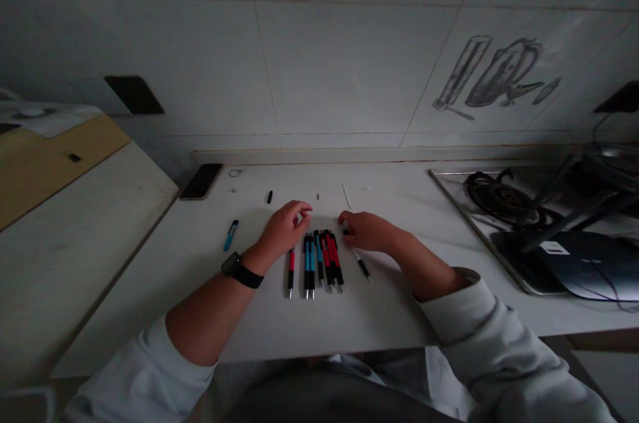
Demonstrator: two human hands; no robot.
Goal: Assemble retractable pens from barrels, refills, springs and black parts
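A row of several red and blue pens with black grips (319, 263) lies on the white counter (279, 316) in front of me. My left hand (283, 230), with a black watch on its wrist, hovers at the top of the row, its fingers curled into a pinch on something I cannot make out. My right hand (367, 231) rests closed just right of the row, gripping a white pen part (360, 263) with a black tip that sticks out below it. A blue pen part (230, 235) lies apart to the left.
A dark phone (201, 181) lies at the back left by the wall. Small black bits (269, 196) and a thin white refill (346, 196) lie behind my hands. A gas hob (504, 203) with dark objects on it fills the right side. A wooden surface (50, 156) stands left.
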